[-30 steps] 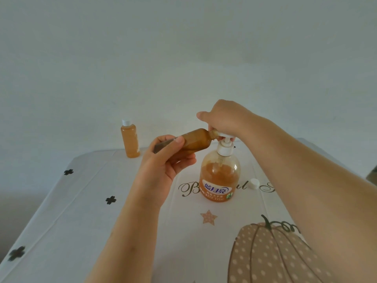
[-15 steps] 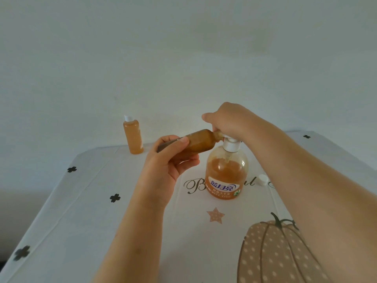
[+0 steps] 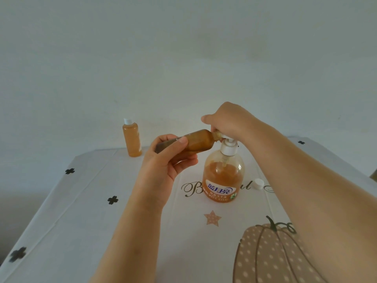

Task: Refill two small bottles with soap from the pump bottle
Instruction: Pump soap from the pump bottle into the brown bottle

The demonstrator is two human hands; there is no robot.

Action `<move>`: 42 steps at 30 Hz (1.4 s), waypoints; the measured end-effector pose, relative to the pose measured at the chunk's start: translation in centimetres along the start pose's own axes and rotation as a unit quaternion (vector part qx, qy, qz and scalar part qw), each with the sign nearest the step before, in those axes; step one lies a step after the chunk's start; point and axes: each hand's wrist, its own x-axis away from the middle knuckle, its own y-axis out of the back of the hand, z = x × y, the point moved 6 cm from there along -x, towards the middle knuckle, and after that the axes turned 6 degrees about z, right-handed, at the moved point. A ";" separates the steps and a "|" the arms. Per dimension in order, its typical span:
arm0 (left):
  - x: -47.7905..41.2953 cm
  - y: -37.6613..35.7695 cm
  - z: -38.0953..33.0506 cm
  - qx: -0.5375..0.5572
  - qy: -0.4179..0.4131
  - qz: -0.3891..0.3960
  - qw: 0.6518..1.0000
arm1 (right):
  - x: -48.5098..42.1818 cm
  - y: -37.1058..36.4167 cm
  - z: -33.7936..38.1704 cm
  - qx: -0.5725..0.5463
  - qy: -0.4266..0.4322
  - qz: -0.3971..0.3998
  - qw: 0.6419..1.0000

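On the table (image 3: 81, 221), I saw open cloth toward the left edge. The pump bottle (image 3: 223, 178) stood mid-table. My right hand (image 3: 226, 121) curled over its pump head; my left hand (image 3: 167, 160) clasped the tilted small bottle (image 3: 199, 142), mouth at the nozzle. The capped second bottle (image 3: 132, 139) stood near the far edge, the loose cap (image 3: 258, 183) right of the pump bottle.

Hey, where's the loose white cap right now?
The white cap lies on the tablecloth to the right of the pump bottle, apart from it, just beside the right forearm in the head view.
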 end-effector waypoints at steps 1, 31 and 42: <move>0.0 -0.1 -0.1 0.002 -0.005 0.001 1.000 | 0.1 0.3 0.1 0.005 0.002 -0.005 1.000; 0.3 0.6 0.8 0.031 0.022 0.007 0.999 | 0.0 -1.1 -0.5 0.023 -0.021 0.033 0.999; 1.3 0.1 1.0 0.071 0.005 -0.032 0.997 | 1.1 0.7 0.7 0.032 0.003 0.007 0.999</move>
